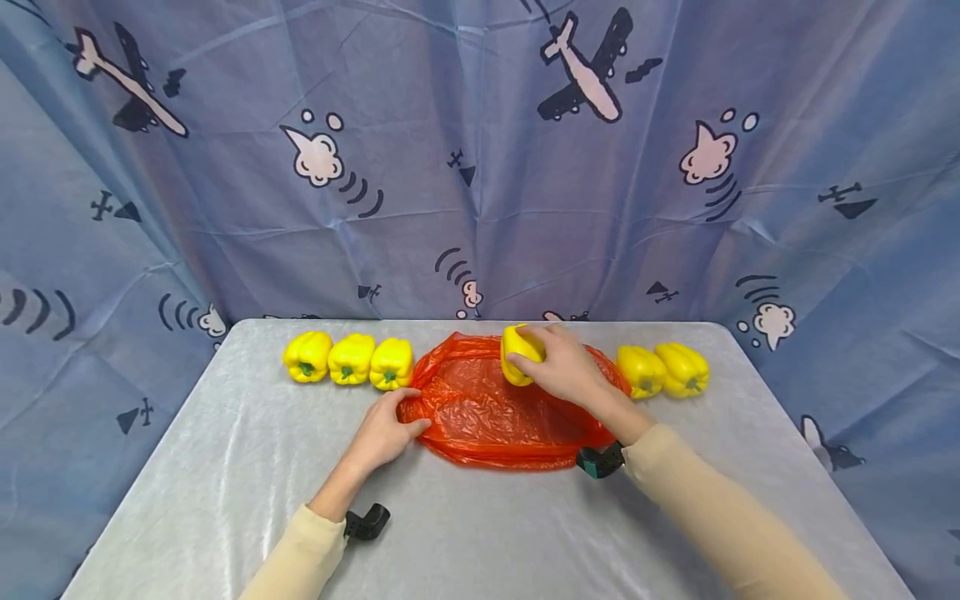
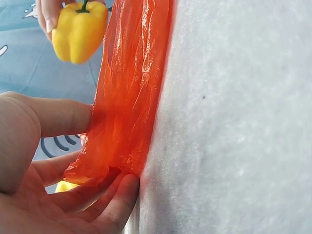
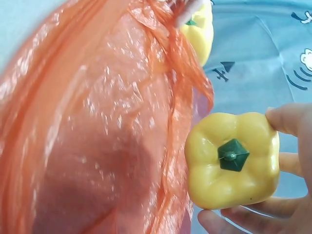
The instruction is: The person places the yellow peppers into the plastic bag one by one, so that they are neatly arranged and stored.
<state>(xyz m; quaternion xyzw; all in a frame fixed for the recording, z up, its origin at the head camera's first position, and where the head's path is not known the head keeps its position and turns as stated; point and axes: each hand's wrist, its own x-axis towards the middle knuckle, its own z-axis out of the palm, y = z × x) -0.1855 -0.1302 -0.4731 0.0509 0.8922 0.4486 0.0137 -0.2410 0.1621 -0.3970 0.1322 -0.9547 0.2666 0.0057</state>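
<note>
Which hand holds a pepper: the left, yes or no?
No, the right hand holds the yellow pepper, while the left hand holds the red bag at its edge.

The left sleeve (image 1: 300, 550) and right sleeve (image 1: 720, 508) are plain cream. The left wrist camera (image 1: 367, 522) is black; the right wrist camera (image 1: 604, 460) adds a teal-green patch.

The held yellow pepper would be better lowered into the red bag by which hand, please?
Probably the right hand: it grips the pepper at the mouth of the bag, while the left hand holds its edge.

Both wrist views cut off the red bag (image 2: 130, 87).
</note>
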